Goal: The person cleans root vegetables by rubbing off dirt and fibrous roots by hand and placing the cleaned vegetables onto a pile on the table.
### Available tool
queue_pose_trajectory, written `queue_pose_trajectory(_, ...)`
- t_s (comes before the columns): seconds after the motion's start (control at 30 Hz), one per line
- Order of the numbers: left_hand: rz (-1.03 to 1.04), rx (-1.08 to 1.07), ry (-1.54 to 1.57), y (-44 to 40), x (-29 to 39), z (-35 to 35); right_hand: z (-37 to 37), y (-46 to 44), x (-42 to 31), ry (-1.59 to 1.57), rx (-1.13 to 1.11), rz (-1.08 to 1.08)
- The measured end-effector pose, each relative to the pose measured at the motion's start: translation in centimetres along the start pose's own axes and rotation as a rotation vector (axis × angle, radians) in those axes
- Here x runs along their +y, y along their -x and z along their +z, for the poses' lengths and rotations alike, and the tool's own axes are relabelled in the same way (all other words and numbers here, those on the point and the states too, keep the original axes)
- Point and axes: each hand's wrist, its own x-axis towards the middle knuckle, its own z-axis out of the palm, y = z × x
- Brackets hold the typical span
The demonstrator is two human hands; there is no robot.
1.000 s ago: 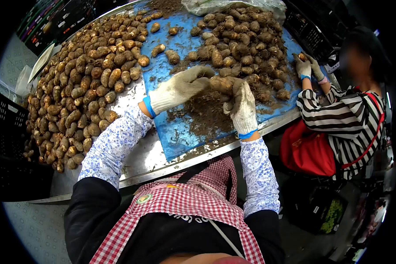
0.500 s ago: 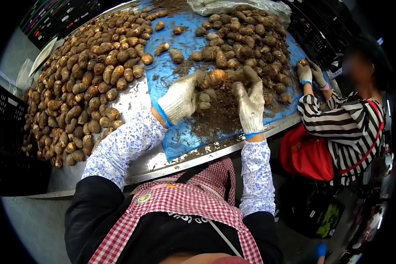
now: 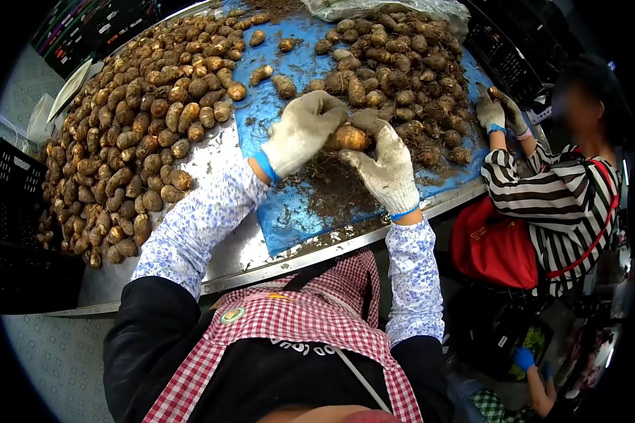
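Both my hands wear off-white knitted gloves with soiled fingers. My left hand (image 3: 305, 132) grips the left end of a brown taro (image 3: 351, 138), which shows orange-brown patches. From the other side my right hand (image 3: 386, 163) closes round the same taro, fingers over the top and thumb beneath. Loose soil and root fibres (image 3: 335, 190) lie under my hands on a blue sheet (image 3: 282, 222). Beyond my hands is a heap of dirty, hairy taros (image 3: 409, 67). Another heap, of cleaner taros (image 3: 137, 130), spreads over the left side of the metal table (image 3: 219, 158).
A co-worker in a striped top (image 3: 543, 204) stands at the right, gloved hands (image 3: 492, 113) at the heap's edge. A red bag (image 3: 490, 247) hangs beside them. Black crates (image 3: 17, 190) stand left. Clear plastic (image 3: 388, 8) lies at the back. A blue-gloved hand (image 3: 523, 358) shows lower right.
My right hand has moved left and its fingers have come round the taro. The taro has shifted slightly towards me and turned. A blue-gloved hand has reached further into view at lower right.
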Motion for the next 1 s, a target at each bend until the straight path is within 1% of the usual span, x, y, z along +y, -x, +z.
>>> queue_pose_trajectory(0.07,0.079,0.004,0.044,-2.9,-5.0,0.3,0.1,0.2,-0.7,-0.274,0.036,0.129)
queue_pose_trajectory(0.1,0.122,0.007,0.067,-3.0,-4.8,0.1,-0.1,0.1,-1.1,-0.409,0.055,0.192)
queue_pose_trajectory(0.13,-0.091,-0.079,0.112,-2.4,-4.1,-0.4,-1.2,-0.1,-1.2,-0.601,0.032,0.33)
queue_pose_trajectory(0.17,-0.11,-0.148,0.203,-2.4,-4.4,-0.7,-1.6,0.0,-0.9,-0.449,0.061,0.267)
queue_pose_trajectory(0.23,-0.153,-0.281,0.382,-2.2,-5.1,-1.7,-1.8,0.5,1.9,-0.589,0.066,0.385)
queue_pose_trajectory(0.27,-0.01,-0.325,0.517,-1.3,-5.2,-1.7,-1.7,0.5,2.6,-0.484,0.033,0.311)
queue_pose_trajectory(0.33,0.178,-0.348,0.431,-1.7,-5.7,0.1,-1.0,0.2,2.7,-0.276,-0.041,0.166)
queue_pose_trajectory(0.37,0.273,-0.355,0.387,-1.8,-5.9,0.8,-0.7,0.2,2.6,-0.406,0.015,0.215)
queue_pose_trajectory(0.4,0.166,-0.426,0.423,0.0,-3.4,-0.4,-0.4,0.1,2.3,-0.535,0.073,0.261)
queue_pose_trajectory(0.47,0.182,-0.313,0.492,0.1,-3.6,0.0,0.5,-0.5,-0.3,-0.546,0.169,0.292)
queue_pose_trajectory(0.5,0.188,-0.263,0.525,0.3,-3.3,0.2,1.1,-0.6,-0.4,-0.399,0.138,0.314)
queue_pose_trajectory(0.53,0.088,-0.243,0.602,1.1,-2.5,0.1,1.5,-0.6,-0.2,-0.251,0.104,0.339)
queue_pose_trajectory(0.6,0.152,-0.204,0.529,1.9,-2.4,0.4,2.0,-0.6,0.2,0.047,0.026,0.385)
queue_pose_trajectory(0.63,0.182,-0.18,0.493,2.1,-2.5,0.4,1.9,-0.6,-0.1,0.067,-0.008,0.362)
queue_pose_trajectory(0.67,0.053,-0.261,0.701,1.7,-3.7,0.3,1.6,-0.8,-0.5,0.085,-0.043,0.337)
queue_pose_trajectory(0.7,0.182,-0.265,0.592,1.7,-4.3,0.0,1.6,-1.0,-0.8,0.103,-0.077,0.311)
queue_pose_trajectory(0.73,0.307,-0.269,0.481,1.9,-4.7,-0.4,2.0,-0.9,-0.7,0.101,-0.057,0.248)
queue_pose_trajectory(0.77,0.084,-0.329,0.733,2.2,-4.7,-0.5,2.5,-0.9,-0.6,0.099,-0.038,0.184)
queue_pose_trajectory(0.8,-0.152,-0.33,0.991,2.7,-3.9,-0.8,2.8,-0.9,-0.3,0.099,-0.018,0.117)
queue_pose_trajectory(0.9,-0.222,-0.595,1.425,1.7,-7.9,-2.9,2.5,-1.9,2.3,0.443,-0.043,0.279)
queue_pose_trajectory(0.93,-0.227,-0.454,1.455,2.6,-6.7,-4.1,2.1,-2.1,2.8,0.555,-0.049,0.334)
queue_pose_trajectory(0.97,-0.243,-0.219,1.411,3.4,-5.3,-5.3,1.2,-1.8,2.7,0.708,-0.037,0.26)
queue_pose_trajectory(1.0,-0.052,-0.365,1.619,2.8,-5.0,-7.2,1.0,-1.4,4.1,0.746,0.031,0.181)
